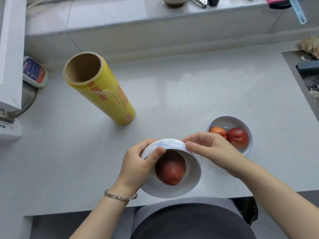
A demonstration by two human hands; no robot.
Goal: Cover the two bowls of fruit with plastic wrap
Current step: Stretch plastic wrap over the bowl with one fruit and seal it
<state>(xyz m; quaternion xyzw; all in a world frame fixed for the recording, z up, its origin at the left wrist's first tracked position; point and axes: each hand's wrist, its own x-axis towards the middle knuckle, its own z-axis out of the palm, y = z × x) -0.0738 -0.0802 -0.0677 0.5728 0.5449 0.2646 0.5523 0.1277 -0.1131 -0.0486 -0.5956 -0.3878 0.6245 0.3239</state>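
The tilted near bowl (172,190), holding one red fruit (170,168), is gripped at its rim by the curled fingers (158,151) of the left hand (138,163). Plastic wrap (172,144) is pinched against its far wall by the right hand (210,149). This cover is judged nearly sealed. Just right of the right fingers, the second bowl (248,149) shows no clear film and likely remains to be done. Beyond the left fingers, the yellow roll (107,94) stands on the tabletop (189,94).

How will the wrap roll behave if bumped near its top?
Wrap roll stands on end, tall and narrow, so it probably tips easily. Being round, it would likely roll across the counter once down. The wide hollow core suggests it is fairly light for its size.
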